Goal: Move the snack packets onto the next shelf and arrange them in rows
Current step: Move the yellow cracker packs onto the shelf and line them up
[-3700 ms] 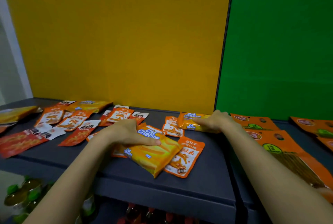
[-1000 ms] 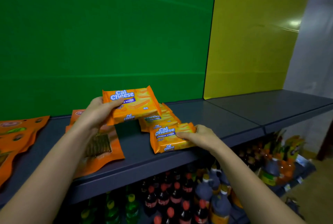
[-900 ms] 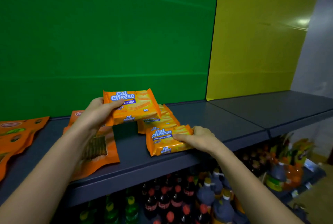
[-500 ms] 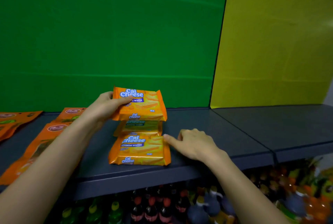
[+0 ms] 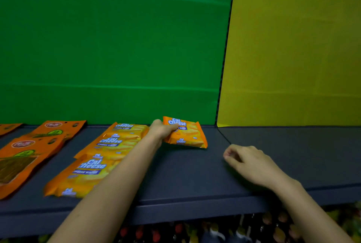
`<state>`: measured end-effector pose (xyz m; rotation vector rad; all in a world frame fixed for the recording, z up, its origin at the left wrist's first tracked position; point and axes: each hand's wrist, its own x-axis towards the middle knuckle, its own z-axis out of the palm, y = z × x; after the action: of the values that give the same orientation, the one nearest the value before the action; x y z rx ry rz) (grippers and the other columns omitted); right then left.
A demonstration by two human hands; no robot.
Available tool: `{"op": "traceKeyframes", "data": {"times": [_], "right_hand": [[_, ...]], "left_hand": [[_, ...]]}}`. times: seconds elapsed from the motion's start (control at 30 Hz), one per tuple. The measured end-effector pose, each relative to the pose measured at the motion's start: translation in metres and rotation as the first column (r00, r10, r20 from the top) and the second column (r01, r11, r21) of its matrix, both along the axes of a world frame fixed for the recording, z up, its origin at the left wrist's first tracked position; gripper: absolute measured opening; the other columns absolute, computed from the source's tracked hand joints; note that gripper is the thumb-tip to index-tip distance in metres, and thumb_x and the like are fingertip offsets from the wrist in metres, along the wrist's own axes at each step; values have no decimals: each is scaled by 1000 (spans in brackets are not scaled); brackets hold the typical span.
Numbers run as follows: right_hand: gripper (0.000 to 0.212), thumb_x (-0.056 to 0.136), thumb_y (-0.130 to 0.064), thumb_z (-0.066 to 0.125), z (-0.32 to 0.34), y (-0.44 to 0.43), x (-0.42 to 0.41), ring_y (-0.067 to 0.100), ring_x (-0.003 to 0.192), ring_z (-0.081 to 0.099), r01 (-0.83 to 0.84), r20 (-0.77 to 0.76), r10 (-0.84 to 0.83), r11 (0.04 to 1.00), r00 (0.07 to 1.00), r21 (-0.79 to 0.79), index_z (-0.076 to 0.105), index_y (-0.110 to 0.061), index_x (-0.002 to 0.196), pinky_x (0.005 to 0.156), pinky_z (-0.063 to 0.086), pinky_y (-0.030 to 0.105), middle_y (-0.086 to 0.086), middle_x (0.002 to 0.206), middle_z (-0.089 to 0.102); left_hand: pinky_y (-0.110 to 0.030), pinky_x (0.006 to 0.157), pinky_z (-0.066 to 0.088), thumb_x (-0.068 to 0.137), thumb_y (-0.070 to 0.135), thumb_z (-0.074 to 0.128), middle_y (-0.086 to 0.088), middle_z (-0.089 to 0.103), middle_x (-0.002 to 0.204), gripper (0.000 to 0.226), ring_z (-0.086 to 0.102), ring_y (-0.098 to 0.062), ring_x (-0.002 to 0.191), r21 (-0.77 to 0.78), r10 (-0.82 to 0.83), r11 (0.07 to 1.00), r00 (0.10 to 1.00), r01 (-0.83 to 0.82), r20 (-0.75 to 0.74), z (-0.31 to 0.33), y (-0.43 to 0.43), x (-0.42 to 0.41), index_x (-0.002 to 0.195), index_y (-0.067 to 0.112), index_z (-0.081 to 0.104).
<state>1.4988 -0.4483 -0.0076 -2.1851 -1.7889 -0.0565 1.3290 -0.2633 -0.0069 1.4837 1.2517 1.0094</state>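
Head view. The shelf (image 5: 185,176) is a dark grey board with a green back panel (image 5: 117,47) behind it and a yellow back panel (image 5: 293,47) to the right.

1. The left hand (image 5: 162,130) reaches to the rear of the shelf, close to the green back panel. Its fingers are closed on the left edge of the held wafer packet (image 5: 187,135), with the thumb across the printed face. The packet is tilted, top edge raised toward the panel. Its lower edge is at shelf level; contact cannot be confirmed.
2. Three more orange wafer packets lie flat in a line from front to rear, just left of the left forearm: the front packet (image 5: 84,174), the middle packet (image 5: 115,144) and the rear packet (image 5: 129,128). Adjacent packets overlap. The forearm hides part of their right edges.
3. Farther left, larger orange pouches (image 5: 21,162) lie flat on the shelf.
4. The right hand (image 5: 248,161) is low over the shelf, near the seam below the two panels. Its fingers are loosely curled and hold nothing.
5. Below the shelf, bottles (image 5: 195,233) appear blurred.
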Motion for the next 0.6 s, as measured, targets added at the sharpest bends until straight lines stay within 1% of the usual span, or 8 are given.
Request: {"op": "traceKeyframes", "data": {"times": [0.1,0.2,0.33,0.47,0.6], "right_hand": [[19,94,-42,40,-5,4,16,17,100,57,-14,1,14,1000,1000,16,55,-35,103,73,40,29,-13,102,61],[18,94,-41,40,-10,8,29,16,99,57,-30,0,30,999,1000,18,55,-35,102,71,39,28,-16,96,58],[18,95,-40,39,-10,15,42,13,96,58,-59,5,59,997,998,41,55,-34,101,70,38,28,-17,91,57],[15,94,-41,40,-11,21,48,9,86,54,-81,-7,82,995,997,50,54,-35,98,68,38,27,-17,92,59],[13,93,-40,41,-10,24,47,9,85,52,-98,-2,99,993,995,62,53,-36,96,69,38,27,-17,92,59]], "left_hand": [[-37,97,46,81,28,68,-19,56,128,52,55,-31,114,-5,91,996,991,-92,-95,-10,10,19,120,-2,52],[-39,102,41,82,34,66,-19,49,135,62,49,-34,122,-9,129,991,969,-133,-209,-15,19,29,128,-2,46],[-37,101,41,82,37,66,-20,49,135,65,47,-34,124,21,157,987,940,-158,-301,-15,32,35,129,-3,46],[-36,99,41,82,36,66,-20,50,133,63,48,-34,122,23,189,981,919,-193,-346,-14,39,37,126,-4,47],[-35,99,41,86,32,61,-20,48,135,59,47,-34,122,3,169,983,912,-181,-374,-9,40,36,128,-5,44]]}}
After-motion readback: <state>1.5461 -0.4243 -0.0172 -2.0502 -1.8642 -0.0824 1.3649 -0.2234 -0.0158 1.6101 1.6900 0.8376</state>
